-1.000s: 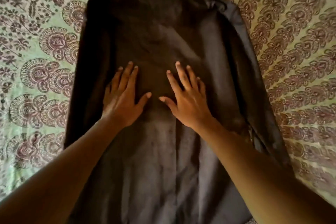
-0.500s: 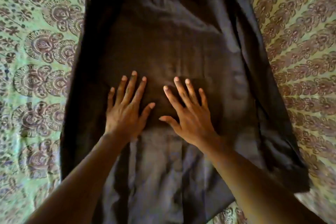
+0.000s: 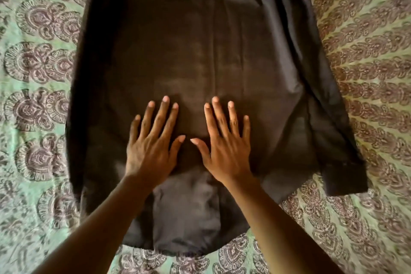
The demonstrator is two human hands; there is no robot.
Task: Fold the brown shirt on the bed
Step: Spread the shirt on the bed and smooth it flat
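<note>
Flat on the dark brown cotton shirt (image 3: 200, 51), spread lengthwise down the green paisley-printed bedspread (image 3: 367, 73): left hand (image 3: 151, 147) and right hand (image 3: 224, 147), fingers straight and splayed, gripping nothing, thumbs nearly meeting, likely pressing out creases before a fold. Folded along the right edge, a long cuffed sleeve (image 3: 338, 151); nothing obstructing.
</note>
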